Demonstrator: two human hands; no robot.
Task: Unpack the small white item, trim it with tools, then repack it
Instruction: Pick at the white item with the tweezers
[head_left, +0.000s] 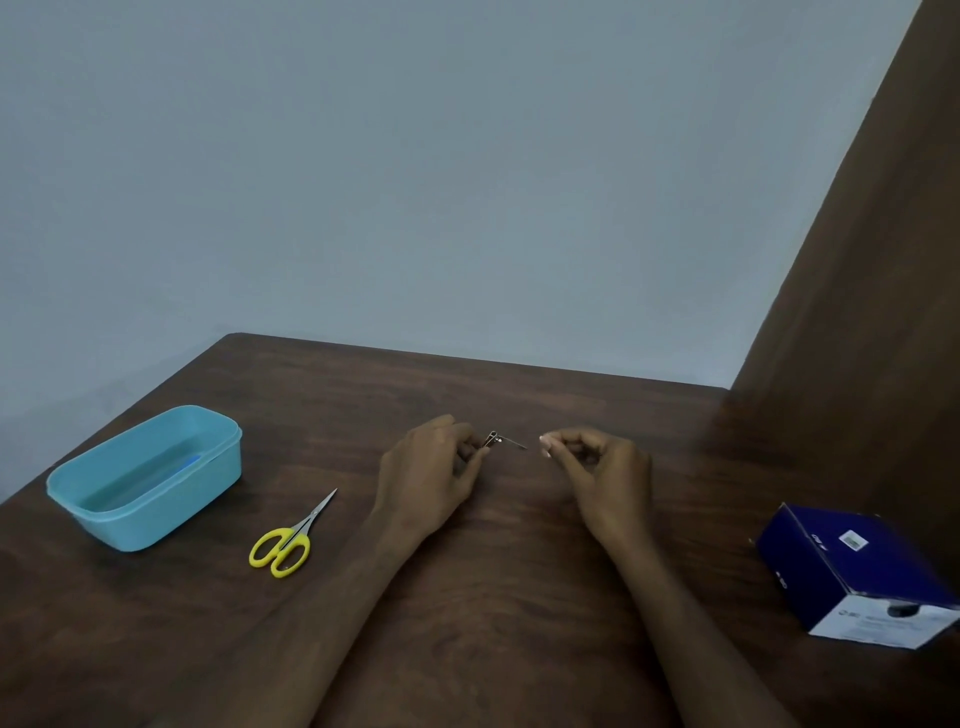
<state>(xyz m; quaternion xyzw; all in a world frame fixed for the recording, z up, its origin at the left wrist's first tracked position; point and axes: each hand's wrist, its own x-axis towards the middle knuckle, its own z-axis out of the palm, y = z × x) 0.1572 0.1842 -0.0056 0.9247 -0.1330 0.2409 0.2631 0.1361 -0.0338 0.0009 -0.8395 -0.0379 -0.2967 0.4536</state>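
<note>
- The left hand (431, 467) rests on the brown surface (519, 571) near its middle, its grip closed in a pinch round a small metal clipper (492, 439).
- The clipper's thin lever (514, 442) sticks out to the right, toward the other hand.
- The right hand (597, 462) lies just beside it, its finger and thumb curled together in a pinch; a small white item (545, 447) shows at the fingertips, too small to make out clearly.
- The two hands are near each other but apart, with the lever tip in the gap between them.
- Yellow-handled scissors (288, 540) lie closed on the surface left of the left forearm, blades pointing away.
- A teal tub (150, 478), with no lid on, stands further left by the surface edge; something blue lies inside.
- A blue box (857, 571) sits well to the right, near the right edge.
- A pale blue wall (415, 182) backs the surface; a brown panel (872, 260) rises on the right.
- Nothing lies between the hands and the scissors, tub or box.
</note>
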